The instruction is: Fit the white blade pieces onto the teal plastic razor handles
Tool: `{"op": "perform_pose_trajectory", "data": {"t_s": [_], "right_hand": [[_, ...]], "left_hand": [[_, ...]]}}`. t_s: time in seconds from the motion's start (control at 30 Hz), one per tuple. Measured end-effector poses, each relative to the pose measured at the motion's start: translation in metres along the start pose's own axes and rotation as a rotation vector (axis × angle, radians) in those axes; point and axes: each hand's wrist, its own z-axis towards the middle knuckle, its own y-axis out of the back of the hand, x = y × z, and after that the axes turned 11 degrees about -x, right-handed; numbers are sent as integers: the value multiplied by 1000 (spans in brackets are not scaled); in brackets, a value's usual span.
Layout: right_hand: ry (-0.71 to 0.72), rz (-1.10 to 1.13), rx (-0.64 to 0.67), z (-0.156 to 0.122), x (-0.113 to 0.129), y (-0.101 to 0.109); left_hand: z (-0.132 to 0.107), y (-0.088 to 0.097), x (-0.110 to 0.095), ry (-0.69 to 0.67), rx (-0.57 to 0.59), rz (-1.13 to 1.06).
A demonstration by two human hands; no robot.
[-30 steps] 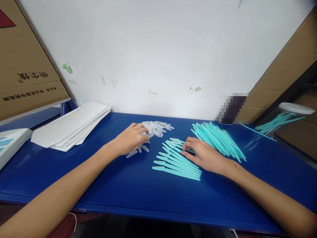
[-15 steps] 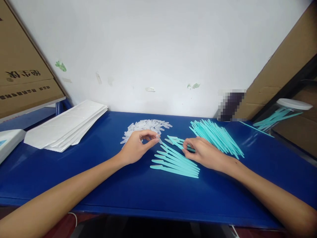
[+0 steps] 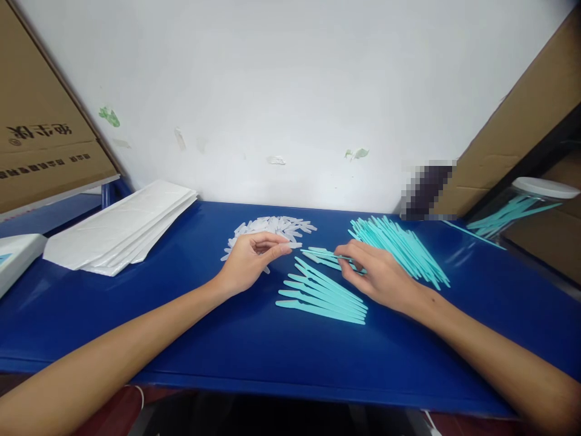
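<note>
While our left hand point(image 3: 247, 260) pinches a white piece point(image 3: 295, 245), right hand point(image 3: 379, 272) grips teal stick point(image 3: 327, 254); fanned sticks point(image 3: 324, 298), its 8 o'clock.

This looks like a small workshop corner, though whether within a home or a factory cannot be told. A blue worktop point(image 3: 218, 357) meets a white wall point(image 3: 290, 85) with scuffed patches. Batches of like parts, white pieces point(image 3: 272, 225) and teal sticks point(image 3: 399, 251), lie there between a printed carton point(image 3: 40, 79) and more cardboard point(image 3: 521, 127).
</note>
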Motion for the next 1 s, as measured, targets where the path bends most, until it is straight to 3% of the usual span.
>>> {"op": "perform_pose_trajectory", "data": {"t_s": [0.37,0.73,0.87,1.0], "right_hand": [[4,-70,25,1,1,-2],[107,-44,21,2,17,-9],[-10,-22,51,1,16,-10],[-190,-130,96,-3,1,-11]], "left_hand": [[-1,0,0,-98,0,86],[-10,-8,-4,-272,140,253],[-5,-2,-7,-424,166,478],[8,19,-5,-562,202,792]]}}
